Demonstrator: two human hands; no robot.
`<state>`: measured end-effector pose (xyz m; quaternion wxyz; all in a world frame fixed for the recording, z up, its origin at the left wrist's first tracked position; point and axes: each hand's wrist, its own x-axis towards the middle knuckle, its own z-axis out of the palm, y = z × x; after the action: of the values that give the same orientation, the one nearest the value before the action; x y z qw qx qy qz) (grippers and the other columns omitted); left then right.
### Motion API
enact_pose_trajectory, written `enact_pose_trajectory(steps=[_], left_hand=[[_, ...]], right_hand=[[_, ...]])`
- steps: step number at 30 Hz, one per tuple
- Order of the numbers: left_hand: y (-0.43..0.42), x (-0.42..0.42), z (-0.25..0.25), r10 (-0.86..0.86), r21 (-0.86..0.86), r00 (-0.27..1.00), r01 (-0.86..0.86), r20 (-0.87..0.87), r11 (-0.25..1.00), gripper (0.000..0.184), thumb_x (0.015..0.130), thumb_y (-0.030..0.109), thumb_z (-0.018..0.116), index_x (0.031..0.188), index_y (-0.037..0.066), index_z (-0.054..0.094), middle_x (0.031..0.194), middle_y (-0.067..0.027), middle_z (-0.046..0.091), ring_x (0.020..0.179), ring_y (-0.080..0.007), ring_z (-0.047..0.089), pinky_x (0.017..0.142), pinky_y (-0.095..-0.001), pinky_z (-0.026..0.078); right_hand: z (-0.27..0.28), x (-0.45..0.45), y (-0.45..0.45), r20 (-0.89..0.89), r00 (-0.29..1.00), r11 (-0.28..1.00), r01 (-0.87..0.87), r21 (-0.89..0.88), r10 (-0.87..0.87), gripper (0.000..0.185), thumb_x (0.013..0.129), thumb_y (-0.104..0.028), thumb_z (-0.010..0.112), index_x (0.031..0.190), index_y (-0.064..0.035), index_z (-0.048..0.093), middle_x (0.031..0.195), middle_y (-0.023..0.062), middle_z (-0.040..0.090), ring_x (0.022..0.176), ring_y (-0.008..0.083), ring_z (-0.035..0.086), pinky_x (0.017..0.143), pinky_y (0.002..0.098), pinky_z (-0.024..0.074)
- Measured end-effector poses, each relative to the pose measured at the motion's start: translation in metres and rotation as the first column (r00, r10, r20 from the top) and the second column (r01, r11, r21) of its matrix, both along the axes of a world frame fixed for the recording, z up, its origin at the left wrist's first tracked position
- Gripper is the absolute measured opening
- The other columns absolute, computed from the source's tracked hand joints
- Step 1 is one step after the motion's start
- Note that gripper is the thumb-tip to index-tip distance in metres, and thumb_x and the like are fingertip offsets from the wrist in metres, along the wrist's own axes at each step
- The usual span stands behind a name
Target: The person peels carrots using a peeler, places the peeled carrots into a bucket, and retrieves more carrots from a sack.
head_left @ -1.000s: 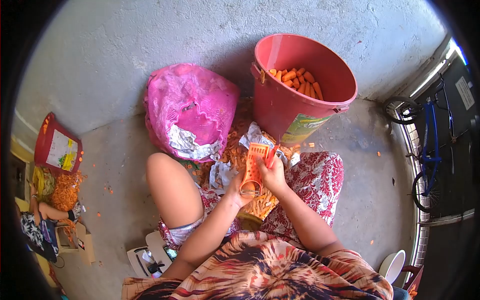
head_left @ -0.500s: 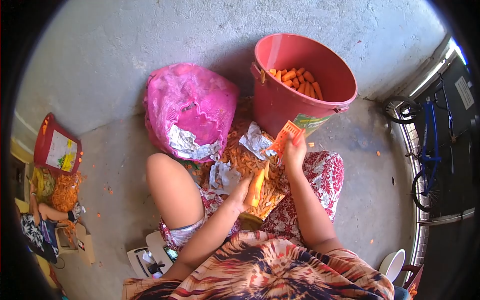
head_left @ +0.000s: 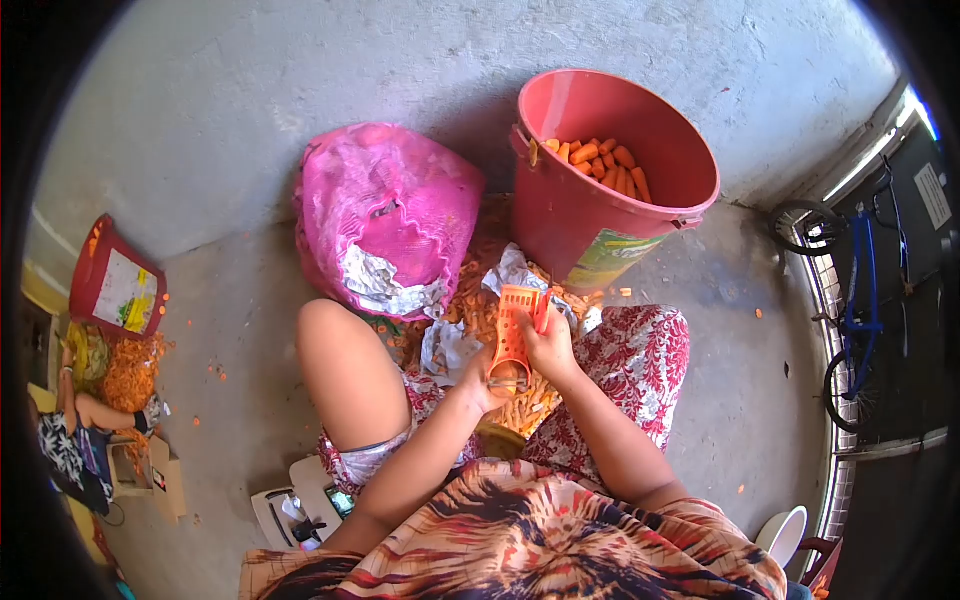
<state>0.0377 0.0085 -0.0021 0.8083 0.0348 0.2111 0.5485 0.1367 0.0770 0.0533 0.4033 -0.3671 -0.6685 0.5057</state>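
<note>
My right hand (head_left: 550, 350) grips an orange plastic peeler (head_left: 520, 308) with a perforated body and a blade at its lower end. Below it, my left hand (head_left: 480, 386) is closed around a carrot (head_left: 508, 373), mostly hidden by the peeler and fingers. The blade end lies over the carrot, though actual contact is hard to make out. Beneath both hands, between my legs, spreads a heap of carrot peelings (head_left: 530, 408). Crumpled paper (head_left: 449, 352) lies among the peelings.
A large red bucket (head_left: 560, 225) holding several peeled carrots (head_left: 612, 165) stands by the wall. Left of it sits a pink mesh sack (head_left: 390, 215). At far left are another person's legs (head_left: 105, 413), a red bucket (head_left: 118, 280) and peelings. A bicycle (head_left: 862, 300) leans at right.
My right hand has brought the peeler down and left from beside the red bucket onto the carrot. My left hand still holds the carrot in nearly the same place.
</note>
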Motion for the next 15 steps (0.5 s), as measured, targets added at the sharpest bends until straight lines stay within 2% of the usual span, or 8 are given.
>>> enact_pose_trajectory(steps=[3, 6, 8, 11, 12, 13, 14, 15], left_hand=[[0.005, 0.009, 0.013, 0.155, -0.218, 0.985, -0.167, -0.069, 0.962, 0.025, 0.083, 0.03, 0.043, 0.095, 0.01, 0.053, 0.08, -0.0033, 0.059, 0.069, -0.0144, 0.058, 0.047, -0.0323, 0.047], [0.005, 0.011, 0.009, 0.165, -0.203, 0.982, -0.181, -0.093, 0.962, 0.028, 0.083, 0.031, 0.043, 0.1, 0.011, 0.051, 0.086, -0.005, 0.059, 0.07, -0.0185, 0.058, 0.049, -0.0309, 0.047], [-0.001, 0.008, 0.01, 0.085, -0.156, 0.994, -0.094, -0.061, 0.983, 0.029, 0.083, 0.035, 0.043, 0.097, 0.01, 0.05, 0.083, -0.0051, 0.057, 0.069, -0.0186, 0.056, 0.05, -0.0288, 0.045], [-0.006, 0.002, 0.007, -0.127, -0.041, 0.986, 0.132, 0.112, 0.99, 0.032, 0.083, 0.04, 0.041, 0.09, 0.01, 0.049, 0.076, -0.0045, 0.05, 0.068, -0.0173, 0.051, 0.05, -0.0275, 0.042], [-0.007, 0.001, 0.006, -0.215, 0.017, 0.959, 0.216, 0.184, 0.976, 0.034, 0.083, 0.042, 0.041, 0.088, 0.01, 0.048, 0.073, -0.0042, 0.048, 0.067, -0.0166, 0.049, 0.049, -0.0273, 0.04], [-0.009, 0.003, 0.013, -0.21, -0.015, 0.966, 0.215, 0.153, 0.976, 0.034, 0.083, 0.043, 0.04, 0.086, 0.01, 0.047, 0.072, -0.0037, 0.045, 0.067, -0.0159, 0.047, 0.05, -0.0276, 0.04], [-0.012, 0.006, 0.022, -0.209, -0.046, 0.97, 0.216, 0.121, 0.975, 0.034, 0.083, 0.044, 0.04, 0.084, 0.01, 0.046, 0.07, -0.0032, 0.043, 0.066, -0.0153, 0.045, 0.05, -0.0279, 0.039], [-0.014, 0.007, 0.027, -0.21, -0.076, 0.974, 0.217, 0.088, 0.973, 0.035, 0.083, 0.044, 0.04, 0.082, 0.01, 0.046, 0.069, -0.0027, 0.04, 0.066, -0.0146, 0.043, 0.05, -0.0282, 0.038]], right_hand=[[0.004, 0.001, -0.003, 0.027, 1.0, 1.0, -0.013, -0.001, 0.013, 0.011, 0.079, -0.007, 0.051, 0.087, -0.0003, 0.051, 0.071, 0.0114, 0.057, 0.065, 0.0183, 0.057, 0.059, 0.0295, 0.0448], [0.007, 0.002, -0.005, 0.113, 0.993, 0.999, -0.024, 0.024, 0.021, 0.009, 0.079, -0.008, 0.052, 0.084, -0.0008, 0.051, 0.07, 0.0127, 0.057, 0.064, 0.0186, 0.057, 0.057, 0.0302, 0.0439], [0.013, 0.002, -0.006, 0.123, 0.992, 0.998, -0.011, 0.069, 0.003, 0.006, 0.078, -0.007, 0.052, 0.079, -0.0015, 0.05, 0.07, 0.0153, 0.055, 0.063, 0.0162, 0.055, 0.055, 0.0305, 0.0421], [-0.029, 0.007, 0.021, 0.06, 0.986, 0.982, 0.148, 0.117, -0.156, 0.008, 0.081, -0.004, 0.048, 0.087, -0.0026, 0.052, 0.075, 0.0023, 0.056, 0.066, 0.0099, 0.05, 0.06, 0.0255, 0.0425], [-0.017, 0.008, 0.029, -0.036, 0.975, 0.971, 0.222, 0.085, -0.22, 0.007, 0.081, -0.003, 0.048, 0.086, -0.0042, 0.052, 0.074, 0.0014, 0.054, 0.065, 0.0089, 0.048, 0.058, 0.0241, 0.0412], [-0.011, 0.008, 0.041, -0.063, 0.925, 0.922, 0.378, 0.086, -0.374, 0.013, 0.079, -0.001, 0.048, 0.069, -0.0044, 0.04, 0.058, 0.0021, 0.043, 0.054, 0.0121, 0.043, 0.051, 0.0283, 0.0393], [-0.003, 0.015, 0.044, -0.063, 0.884, 0.883, 0.456, -0.115, -0.464, 0.007, 0.081, -0.004, 0.049, 0.075, -0.0045, 0.045, 0.058, 0.0021, 0.045, 0.052, 0.0089, 0.042, 0.048, 0.0255, 0.0374], [-0.001, 0.017, 0.055, -0.127, 0.834, 0.842, 0.54, -0.014, -0.537, 0.004, 0.083, -0.007, 0.048, 0.08, -0.004, 0.048, 0.058, 0.0005, 0.046, 0.052, 0.0067, 0.043, 0.047, 0.0228, 0.0367]])
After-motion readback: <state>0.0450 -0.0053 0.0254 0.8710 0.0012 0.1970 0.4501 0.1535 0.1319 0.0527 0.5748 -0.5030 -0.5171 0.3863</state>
